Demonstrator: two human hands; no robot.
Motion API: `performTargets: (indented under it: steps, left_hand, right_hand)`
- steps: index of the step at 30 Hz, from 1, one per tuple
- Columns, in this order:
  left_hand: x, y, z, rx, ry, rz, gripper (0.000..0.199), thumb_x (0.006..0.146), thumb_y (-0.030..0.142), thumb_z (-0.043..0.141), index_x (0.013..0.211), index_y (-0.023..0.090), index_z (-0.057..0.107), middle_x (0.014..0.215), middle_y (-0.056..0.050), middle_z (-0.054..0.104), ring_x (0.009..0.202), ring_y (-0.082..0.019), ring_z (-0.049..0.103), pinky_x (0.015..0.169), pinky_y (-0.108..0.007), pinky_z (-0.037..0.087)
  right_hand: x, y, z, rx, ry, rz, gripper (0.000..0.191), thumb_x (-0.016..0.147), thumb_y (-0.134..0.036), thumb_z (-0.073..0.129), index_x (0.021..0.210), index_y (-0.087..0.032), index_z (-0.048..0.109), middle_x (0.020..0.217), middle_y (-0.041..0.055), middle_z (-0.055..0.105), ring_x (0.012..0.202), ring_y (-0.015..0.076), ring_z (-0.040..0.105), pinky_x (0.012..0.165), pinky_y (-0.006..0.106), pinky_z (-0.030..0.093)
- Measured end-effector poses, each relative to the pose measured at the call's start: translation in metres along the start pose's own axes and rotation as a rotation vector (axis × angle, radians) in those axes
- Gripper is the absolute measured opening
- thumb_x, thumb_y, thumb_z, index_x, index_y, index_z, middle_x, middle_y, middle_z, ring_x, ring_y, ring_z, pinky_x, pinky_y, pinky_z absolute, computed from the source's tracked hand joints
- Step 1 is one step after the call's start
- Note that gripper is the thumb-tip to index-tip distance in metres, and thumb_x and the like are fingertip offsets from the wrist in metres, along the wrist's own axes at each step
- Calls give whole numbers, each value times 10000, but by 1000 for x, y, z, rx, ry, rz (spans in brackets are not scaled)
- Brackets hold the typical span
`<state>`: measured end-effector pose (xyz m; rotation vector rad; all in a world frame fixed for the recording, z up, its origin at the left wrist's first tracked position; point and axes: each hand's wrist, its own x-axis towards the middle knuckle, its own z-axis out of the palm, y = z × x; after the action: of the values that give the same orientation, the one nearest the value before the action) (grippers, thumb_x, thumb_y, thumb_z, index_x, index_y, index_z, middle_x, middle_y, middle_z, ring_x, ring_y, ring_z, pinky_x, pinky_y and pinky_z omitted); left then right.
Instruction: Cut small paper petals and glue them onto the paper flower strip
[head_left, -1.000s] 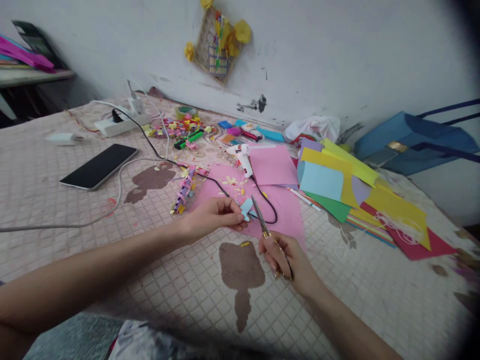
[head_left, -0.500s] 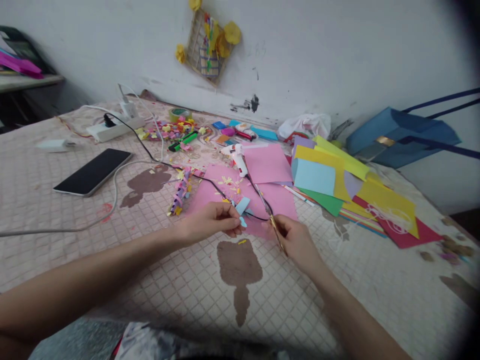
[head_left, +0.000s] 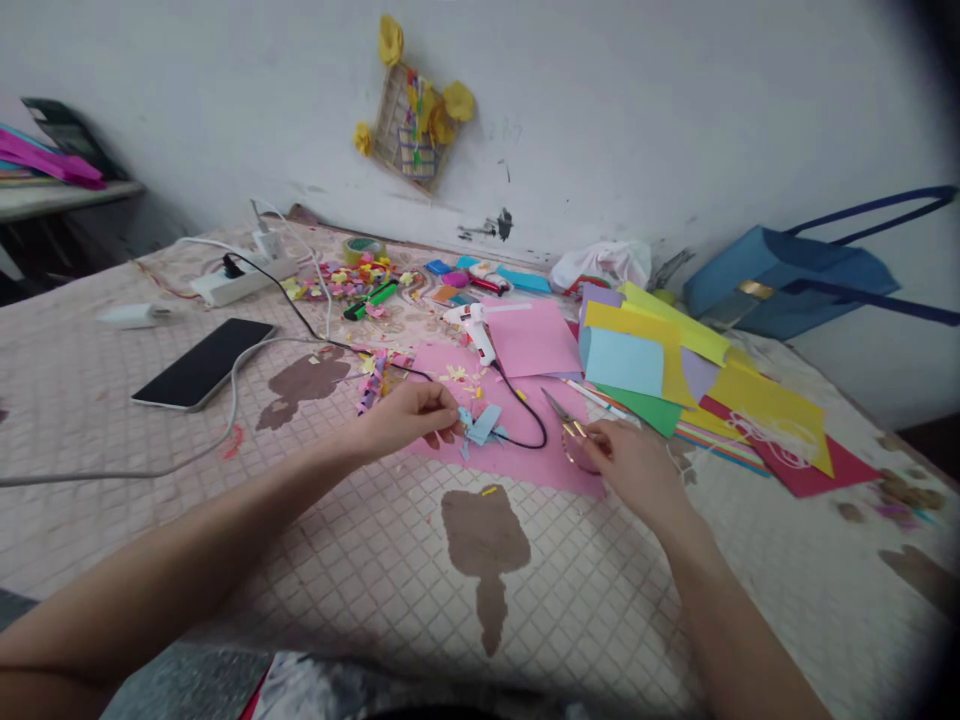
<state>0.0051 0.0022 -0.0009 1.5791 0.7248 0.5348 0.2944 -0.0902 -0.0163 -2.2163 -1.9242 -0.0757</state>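
My left hand (head_left: 416, 417) is pinched closed at the edge of a small heap of light blue paper scraps (head_left: 484, 425). A tiny light blue paper piece seems to be at its fingertips, mostly hidden by them. My right hand (head_left: 634, 465) has its fingers on the gold handles of a pair of scissors (head_left: 571, 425), low over the pink sheet (head_left: 517, 465). The scissor blades point up and left, away from me. The black cord of a white glue gun (head_left: 478, 330) loops between my two hands.
A phone (head_left: 206, 365) and power strip (head_left: 244, 280) lie left, with cables across the table. Behind are paper flowers (head_left: 337, 285), a green cutter (head_left: 371, 300) and tape (head_left: 364, 248). Coloured paper sheets (head_left: 626, 362) and a blue bag (head_left: 787, 275) stand right. A paper-covered strip (head_left: 373, 385) lies beside my left wrist.
My right hand has moved right with the scissors, turning their handles onto the pink sheet's right side. My left hand has shifted slightly left and away from me, to the blue scraps.
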Motion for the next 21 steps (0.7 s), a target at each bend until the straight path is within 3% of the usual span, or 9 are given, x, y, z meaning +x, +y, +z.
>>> performTargets:
  steps: [2,4,6,9,13,21]
  left_hand:
    - [-1,-3,3,8,-46,-7,193,786,304,564,756,117,527,728,-59,653,613,-111,601,516,-212,465]
    - [-1,-5,6,1,-61,-15,193,794,306,554,758,119,518,721,-58,653,601,-106,599,511,-207,459]
    - [-1,-6,8,-22,-66,-18,196,790,307,560,753,122,510,709,-52,651,584,-100,593,507,-203,454]
    - [-1,-7,11,-56,-64,-18,205,783,316,571,758,121,512,693,-41,642,554,-84,573,506,-198,450]
    - [-2,-8,16,-62,-38,4,220,784,334,571,766,119,528,649,-19,614,522,-70,541,503,-196,447]
    - [-1,-16,19,-61,-4,51,223,772,333,578,771,117,525,648,-6,560,550,-82,534,505,-203,442]
  right_hand:
    - [0,-6,-3,134,83,-5,242,812,-364,505,873,-169,636,864,88,646,727,205,593,605,293,395]
    - [1,-20,-7,377,85,-54,226,820,-337,499,903,-173,632,896,81,641,749,194,591,615,288,420]
    - [2,-43,-10,653,-44,-134,227,839,-341,478,893,-178,627,861,65,645,744,184,588,601,274,433]
    - [6,-80,-10,885,-288,-217,193,830,-315,501,865,-172,627,798,34,643,709,156,585,602,251,441]
    - [12,-107,-3,966,-362,-248,184,822,-290,509,777,-156,627,680,2,598,606,120,543,547,223,412]
    - [10,-110,11,1052,-321,-208,130,800,-200,497,715,-151,582,640,-10,565,585,116,530,564,226,413]
